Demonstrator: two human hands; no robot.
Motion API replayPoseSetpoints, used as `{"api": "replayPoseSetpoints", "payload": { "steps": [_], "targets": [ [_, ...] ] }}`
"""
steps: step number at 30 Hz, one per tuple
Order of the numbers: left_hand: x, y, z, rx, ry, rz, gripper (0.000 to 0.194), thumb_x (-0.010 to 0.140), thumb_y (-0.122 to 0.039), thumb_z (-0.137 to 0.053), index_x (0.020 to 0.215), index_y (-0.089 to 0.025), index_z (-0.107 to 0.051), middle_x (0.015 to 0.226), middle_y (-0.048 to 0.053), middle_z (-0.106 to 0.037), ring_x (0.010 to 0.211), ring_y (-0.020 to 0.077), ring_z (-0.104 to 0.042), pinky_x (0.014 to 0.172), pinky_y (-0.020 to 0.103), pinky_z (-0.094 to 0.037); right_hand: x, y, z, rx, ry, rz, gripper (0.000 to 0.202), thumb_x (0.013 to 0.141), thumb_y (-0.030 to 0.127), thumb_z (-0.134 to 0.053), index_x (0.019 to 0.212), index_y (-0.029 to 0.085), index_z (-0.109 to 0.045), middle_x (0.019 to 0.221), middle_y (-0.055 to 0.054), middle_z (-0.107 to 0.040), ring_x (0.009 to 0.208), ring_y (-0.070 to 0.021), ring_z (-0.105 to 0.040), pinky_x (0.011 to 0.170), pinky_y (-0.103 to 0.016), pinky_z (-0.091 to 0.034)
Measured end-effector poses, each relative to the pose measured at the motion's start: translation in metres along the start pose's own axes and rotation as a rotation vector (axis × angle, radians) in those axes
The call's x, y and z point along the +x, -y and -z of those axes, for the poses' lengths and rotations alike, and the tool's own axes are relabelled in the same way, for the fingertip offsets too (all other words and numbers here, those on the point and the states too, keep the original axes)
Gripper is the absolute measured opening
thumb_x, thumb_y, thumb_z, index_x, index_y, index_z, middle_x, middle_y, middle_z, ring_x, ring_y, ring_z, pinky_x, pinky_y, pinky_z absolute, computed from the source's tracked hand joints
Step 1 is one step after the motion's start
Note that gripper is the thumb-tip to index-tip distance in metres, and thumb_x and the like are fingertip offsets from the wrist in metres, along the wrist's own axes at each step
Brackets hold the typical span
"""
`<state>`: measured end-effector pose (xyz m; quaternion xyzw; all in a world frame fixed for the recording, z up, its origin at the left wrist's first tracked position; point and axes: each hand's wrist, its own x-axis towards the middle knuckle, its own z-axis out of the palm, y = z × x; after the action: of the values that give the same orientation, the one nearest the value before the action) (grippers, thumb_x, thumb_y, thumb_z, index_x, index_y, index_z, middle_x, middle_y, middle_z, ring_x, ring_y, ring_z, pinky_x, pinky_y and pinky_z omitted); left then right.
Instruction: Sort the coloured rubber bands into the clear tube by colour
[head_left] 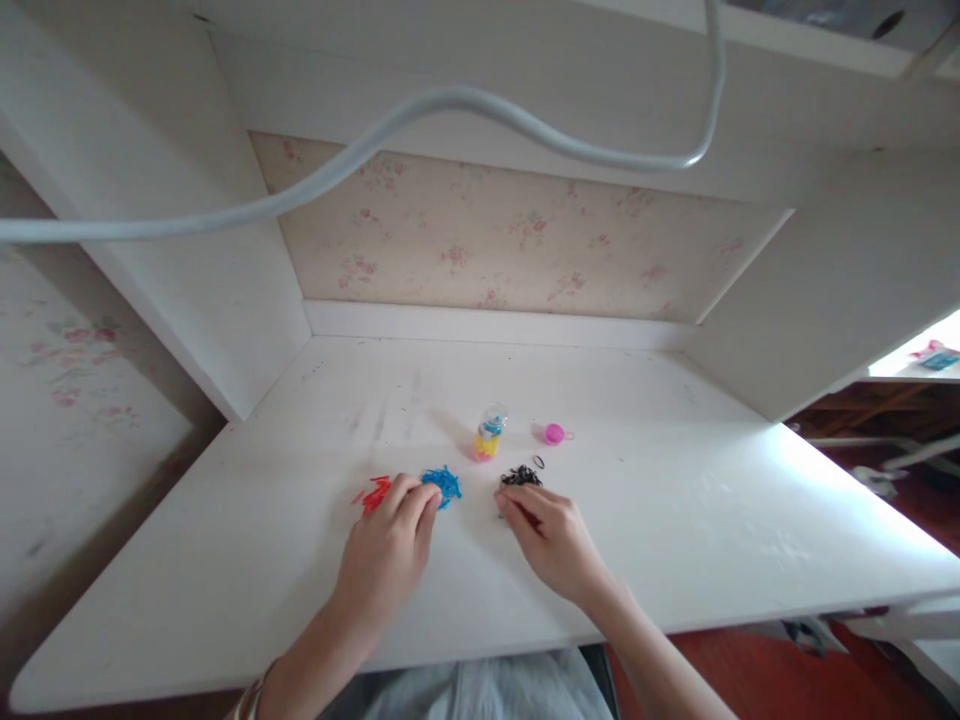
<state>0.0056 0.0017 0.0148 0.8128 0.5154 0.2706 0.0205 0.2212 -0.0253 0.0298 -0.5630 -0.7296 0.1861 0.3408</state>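
My left hand (391, 540) has its fingertips pinched together at the edge of a pile of blue rubber bands (445, 484). Just left of it, partly covered by the fingers, lies a pile of red rubber bands (375, 494). With thumb and fingers pressed together, my right hand (547, 530) is at the near side of a pile of black rubber bands (520, 476). Whatever either pinch holds is too small to make out. Beyond the hands stands a small clear bottle (490, 434) with blue, yellow and pink contents in layers.
A pink cap (554, 434) with a loop lies right of the bottle, and a single black band (539, 462) rests nearby. The white desk (675, 500) has panels at both sides and the back. A pale cable (450, 98) crosses above.
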Motion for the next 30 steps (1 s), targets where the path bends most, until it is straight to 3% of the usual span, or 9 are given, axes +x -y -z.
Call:
{"api": "replayPoseSetpoints", "payload": {
  "steps": [5,14,22,30],
  "targets": [
    [0.040,-0.015,0.018,-0.166,0.005,0.011,0.025,0.096,-0.032,-0.038,0.098,-0.022,-0.060,0.094,0.002,-0.061,0.076,0.0109,-0.062,0.068,0.022,-0.049,-0.029,-0.006,-0.032,0.065,0.098,-0.017,0.028,0.097,0.029,-0.040,0.092,0.023,-0.067,0.078,-0.002,-0.065,0.070,-0.0144,-0.060,0.066,-0.023,-0.042],
    [0.099,-0.035,0.026,-0.062,-0.058,-0.085,0.025,0.096,-0.029,-0.039,0.102,-0.021,-0.062,0.100,0.003,-0.060,0.083,0.0118,-0.062,0.074,0.022,-0.048,-0.032,-0.011,-0.030,0.058,0.101,-0.023,0.026,0.098,0.027,-0.041,0.095,0.023,-0.067,0.083,-0.002,-0.065,0.075,-0.0144,-0.061,0.069,-0.023,-0.042],
    [0.118,-0.047,0.021,0.200,0.045,-0.145,0.026,0.096,-0.030,-0.037,0.106,-0.025,-0.061,0.102,0.002,-0.059,0.076,0.0127,-0.062,0.062,0.022,-0.045,-0.034,-0.012,-0.029,0.047,0.098,-0.010,0.024,0.098,0.025,-0.041,0.094,0.024,-0.065,0.081,-0.002,-0.064,0.073,-0.0136,-0.060,0.068,-0.022,-0.041],
    [0.122,-0.051,0.016,0.262,0.104,-0.179,0.027,0.093,-0.023,-0.040,0.107,-0.027,-0.063,0.101,0.003,-0.056,0.071,0.0125,-0.062,0.060,0.024,-0.046,-0.033,-0.012,-0.028,0.045,0.100,-0.006,0.025,0.098,0.024,-0.040,0.093,0.024,-0.064,0.080,-0.001,-0.063,0.073,-0.0136,-0.059,0.068,-0.023,-0.041]
  ]
}}
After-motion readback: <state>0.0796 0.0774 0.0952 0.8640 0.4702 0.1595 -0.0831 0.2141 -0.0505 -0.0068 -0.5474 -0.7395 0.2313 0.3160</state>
